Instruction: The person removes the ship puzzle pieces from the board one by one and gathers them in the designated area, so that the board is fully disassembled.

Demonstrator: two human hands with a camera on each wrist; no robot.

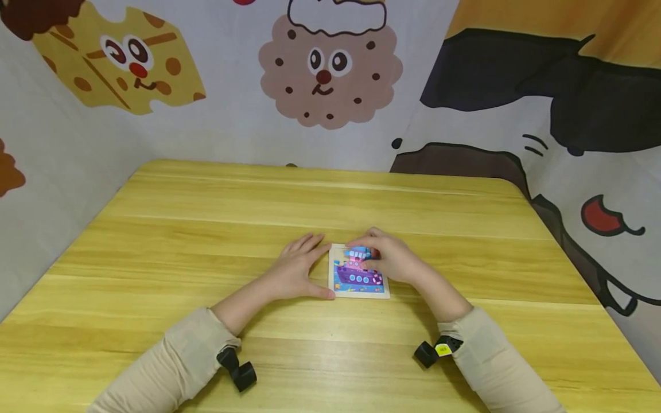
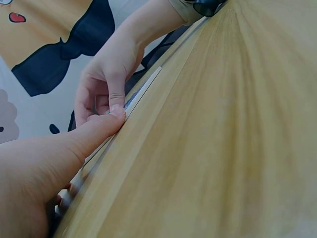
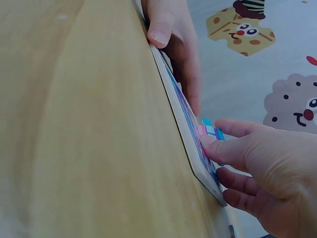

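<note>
A small jigsaw puzzle board (image 1: 338,293) with a white frame and a purple ship picture lies on the table. My left hand (image 1: 294,272) is spread along its left side, the thumb at the near left corner and the index finger by the far left one. Over the upper part of the picture, my right hand (image 1: 395,259) pinches a pink and blue puzzle piece (image 3: 210,130) between thumb and index finger. In the right wrist view this piece stands up from the board's surface. The right fingers partly cover the board's right side.
The board rests on a wood-grain table (image 1: 330,355) with rounded far corners. Behind it hangs a white cloth (image 1: 227,132) printed with cartoon food and a large animal figure. Black wrist cameras (image 1: 238,370) are strapped at both beige sleeves (image 1: 170,355).
</note>
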